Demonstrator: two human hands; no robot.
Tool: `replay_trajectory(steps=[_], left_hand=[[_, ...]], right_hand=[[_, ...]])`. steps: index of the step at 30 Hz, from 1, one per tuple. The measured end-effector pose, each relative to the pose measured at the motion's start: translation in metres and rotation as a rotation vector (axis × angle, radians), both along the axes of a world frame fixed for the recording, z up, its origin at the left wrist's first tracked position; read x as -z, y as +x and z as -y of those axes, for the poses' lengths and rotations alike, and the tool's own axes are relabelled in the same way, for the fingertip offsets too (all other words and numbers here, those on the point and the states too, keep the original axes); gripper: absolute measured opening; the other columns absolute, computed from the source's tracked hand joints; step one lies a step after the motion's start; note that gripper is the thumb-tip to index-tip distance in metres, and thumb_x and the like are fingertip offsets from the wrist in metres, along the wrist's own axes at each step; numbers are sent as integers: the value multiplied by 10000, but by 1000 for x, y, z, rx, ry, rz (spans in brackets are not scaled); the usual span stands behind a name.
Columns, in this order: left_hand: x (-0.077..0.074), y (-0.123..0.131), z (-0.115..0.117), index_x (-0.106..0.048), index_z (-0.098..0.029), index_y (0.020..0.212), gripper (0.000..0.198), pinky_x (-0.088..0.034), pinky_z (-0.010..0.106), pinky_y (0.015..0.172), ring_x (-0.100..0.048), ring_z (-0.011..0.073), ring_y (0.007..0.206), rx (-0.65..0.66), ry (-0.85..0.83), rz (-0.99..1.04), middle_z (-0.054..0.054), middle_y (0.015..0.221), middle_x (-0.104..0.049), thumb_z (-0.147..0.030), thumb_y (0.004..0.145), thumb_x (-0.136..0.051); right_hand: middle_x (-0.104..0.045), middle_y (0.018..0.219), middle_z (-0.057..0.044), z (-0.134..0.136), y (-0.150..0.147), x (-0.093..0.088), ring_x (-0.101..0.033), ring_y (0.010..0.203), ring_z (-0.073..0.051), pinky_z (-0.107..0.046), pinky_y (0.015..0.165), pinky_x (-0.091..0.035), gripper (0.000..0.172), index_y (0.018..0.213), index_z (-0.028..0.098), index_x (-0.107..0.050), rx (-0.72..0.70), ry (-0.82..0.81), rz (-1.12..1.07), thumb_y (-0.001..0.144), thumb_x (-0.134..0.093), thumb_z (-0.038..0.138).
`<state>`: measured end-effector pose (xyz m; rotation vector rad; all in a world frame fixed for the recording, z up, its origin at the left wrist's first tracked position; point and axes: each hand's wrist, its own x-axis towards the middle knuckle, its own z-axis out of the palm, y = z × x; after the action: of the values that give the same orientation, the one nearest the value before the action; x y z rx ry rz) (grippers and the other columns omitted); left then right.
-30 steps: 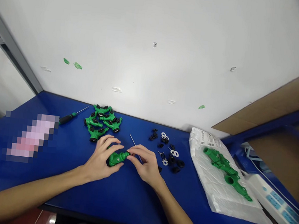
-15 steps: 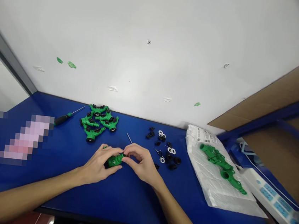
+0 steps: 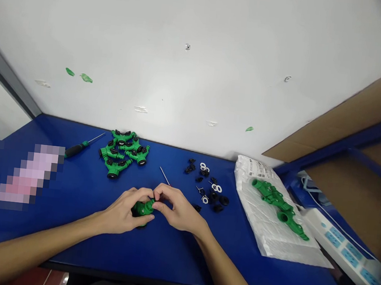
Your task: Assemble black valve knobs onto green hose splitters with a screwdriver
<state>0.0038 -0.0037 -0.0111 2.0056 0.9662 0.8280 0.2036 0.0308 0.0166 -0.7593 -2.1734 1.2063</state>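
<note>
My left hand (image 3: 125,209) is curled around a green plastic fitting (image 3: 142,208) held just above the blue table (image 3: 66,220). My right hand (image 3: 175,209) meets it from the right, its fingertips pinched at the fitting's top end; what sits between them is hidden. A thin metal pin (image 3: 164,175) lies on the table just behind my hands. A pile of finished green fittings with black knobs (image 3: 121,152) sits further back on the left.
Small black and white loose parts (image 3: 210,190) are scattered right of my hands. A white plastic bag (image 3: 277,219) carries bare green fittings (image 3: 279,208). A green-handled screwdriver (image 3: 79,146) lies back left. A power strip (image 3: 345,251) sits at the right. A white wall stands behind.
My right hand moved left onto the fitting's end and closed its fingers there. My left hand tightened round the fitting. The view shifted slightly.
</note>
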Motion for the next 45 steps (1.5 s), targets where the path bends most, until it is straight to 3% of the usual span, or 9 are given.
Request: replay_trajectory(steps=[12, 17, 25, 31, 39, 45], left_hand=[[-8, 0, -1, -461, -226, 1079, 215, -305, 241, 589, -374, 108, 571, 57, 0, 2, -86, 666, -442, -264, 902, -576], [-5, 1, 1, -478, -223, 1055, 194, -315, 249, 609, -406, 116, 608, 17, -40, 42, -72, 680, -471, -274, 901, -583], [-3, 3, 5, -467, -205, 1052, 229, -349, 251, 594, -440, 113, 607, -58, -184, 225, -47, 686, -557, -276, 887, -609], [-6, 6, 9, -465, -196, 1096, 277, -351, 245, 567, -407, 102, 590, -69, -331, 319, -43, 681, -557, -297, 886, -615], [-2, 7, 10, -481, -206, 1108, 288, -383, 257, 593, -483, 120, 634, -96, -373, 371, -9, 755, -623, -320, 884, -620], [-3, 4, -1, -463, -221, 1082, 290, -411, 250, 607, -562, 130, 634, -231, -321, 436, -45, 675, -590, -332, 873, -632]], right_hand=[[-469, 801, 19, 8, -1, -6, -412, 676, -125, -248, 648, -353, 109, 869, 219, -408, -3, 99, 133, 949, -439, 150], [-490, 815, 5, 8, 0, -2, -441, 691, -135, -254, 651, -364, 86, 891, 219, -421, 44, 141, 148, 950, -423, 157], [-550, 755, 5, 9, -9, 18, -498, 638, -117, -241, 614, -408, 83, 854, 204, -509, 219, 130, -121, 927, -532, 235], [-507, 707, 23, 9, -10, 17, -432, 578, -92, -220, 530, -356, 113, 826, 193, -513, 222, 38, -180, 909, -565, 250], [-539, 722, 14, 10, -11, 15, -506, 610, -107, -240, 578, -426, 186, 797, 200, -490, 206, -86, -275, 860, -641, 289], [-574, 722, 1, 16, -22, 16, -531, 621, -114, -250, 593, -470, 214, 739, 202, -490, 410, -56, -379, 861, -642, 289]])
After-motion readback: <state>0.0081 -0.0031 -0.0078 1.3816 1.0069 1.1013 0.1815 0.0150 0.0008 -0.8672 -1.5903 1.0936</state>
